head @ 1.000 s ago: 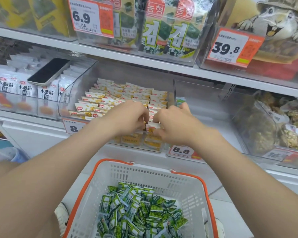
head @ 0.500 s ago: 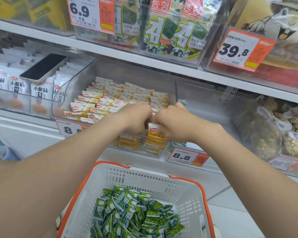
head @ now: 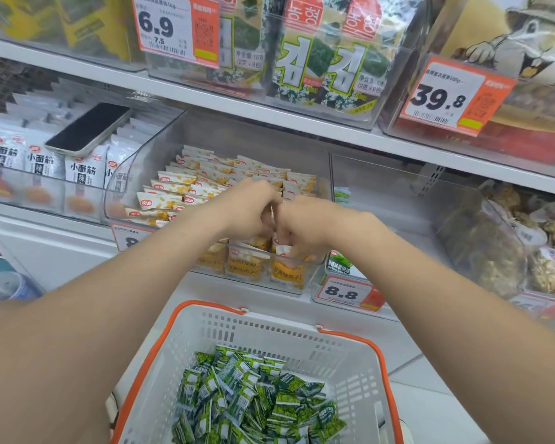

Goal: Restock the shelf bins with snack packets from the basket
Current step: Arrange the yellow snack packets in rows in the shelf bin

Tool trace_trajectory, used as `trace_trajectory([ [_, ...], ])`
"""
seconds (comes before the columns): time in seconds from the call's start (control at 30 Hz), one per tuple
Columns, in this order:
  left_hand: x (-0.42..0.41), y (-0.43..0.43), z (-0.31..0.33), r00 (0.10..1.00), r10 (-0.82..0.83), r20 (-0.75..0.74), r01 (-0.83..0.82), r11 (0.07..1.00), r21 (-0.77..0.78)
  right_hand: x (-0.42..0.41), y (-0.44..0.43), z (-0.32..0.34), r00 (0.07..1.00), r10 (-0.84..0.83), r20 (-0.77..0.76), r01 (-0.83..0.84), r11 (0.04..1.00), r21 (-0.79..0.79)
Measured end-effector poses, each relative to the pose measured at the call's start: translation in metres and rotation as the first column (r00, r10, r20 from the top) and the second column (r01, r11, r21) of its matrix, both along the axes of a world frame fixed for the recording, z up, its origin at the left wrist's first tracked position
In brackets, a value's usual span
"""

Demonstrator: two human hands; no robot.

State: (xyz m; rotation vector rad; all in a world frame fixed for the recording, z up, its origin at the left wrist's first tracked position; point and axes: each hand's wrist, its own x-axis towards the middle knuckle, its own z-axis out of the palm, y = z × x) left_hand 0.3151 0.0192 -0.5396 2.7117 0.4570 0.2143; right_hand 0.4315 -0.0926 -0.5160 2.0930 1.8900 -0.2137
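Shelf bin (head: 132,177): R hand (head: 308,229) pinches yellow pkt (head: 284,250), L hand (head: 247,213) alongside.

open room in right clear bin (head: 398,200)

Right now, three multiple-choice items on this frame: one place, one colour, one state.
1. The phone lies:
A on the top shelf
B on the white packets
C on the floor

2. The packets in the basket are:
A yellow
B red
C green

3. The right hand:
A pinches a yellow packet
B lies flat and open
C holds the phone

Answers:
1 B: the phone rests face up on the row of white packets at the left.
2 C: the heap in the basket is all green packets.
3 A: its fingers curl down round a packet's top edge at the bin front.
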Motion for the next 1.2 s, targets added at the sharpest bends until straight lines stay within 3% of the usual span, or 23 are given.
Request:
trace_trajectory([
  [0.1,-0.011,-0.007,0.003,1.000,0.015,0.003,-0.015,0.998,0.065,0.000,0.004,-0.002,0.991,-0.106,-0.077,0.103,0.994,-0.039],
  [0.17,-0.020,-0.012,0.004,0.998,0.036,-0.043,-0.033,0.996,0.086,0.002,0.003,0.004,0.995,-0.093,-0.045,0.092,0.996,-0.009],
  [0.27,-0.032,-0.015,0.002,0.968,0.111,-0.226,-0.074,0.983,0.168,0.007,0.000,0.013,0.995,-0.097,0.002,0.097,0.992,0.076],
  [0.47,-0.041,-0.020,-0.005,0.878,0.156,-0.453,-0.132,0.988,0.085,-0.013,0.007,0.004,0.994,-0.106,0.033,0.107,0.994,-0.015],
  [0.93,-0.045,-0.024,-0.014,0.903,0.161,-0.399,-0.144,0.987,0.074,-0.011,0.013,-0.004,0.993,-0.030,0.113,0.032,0.999,-0.019],
  [1.07,-0.049,-0.031,-0.012,0.953,0.173,-0.248,-0.142,0.980,0.136,-0.001,0.010,0.002,0.999,-0.045,0.024,0.045,0.999,-0.014],
  [1.2,-0.054,-0.036,-0.009,0.956,0.148,-0.252,-0.117,0.984,0.132,0.001,0.006,0.004,0.996,-0.071,-0.052,0.072,0.997,0.014],
])
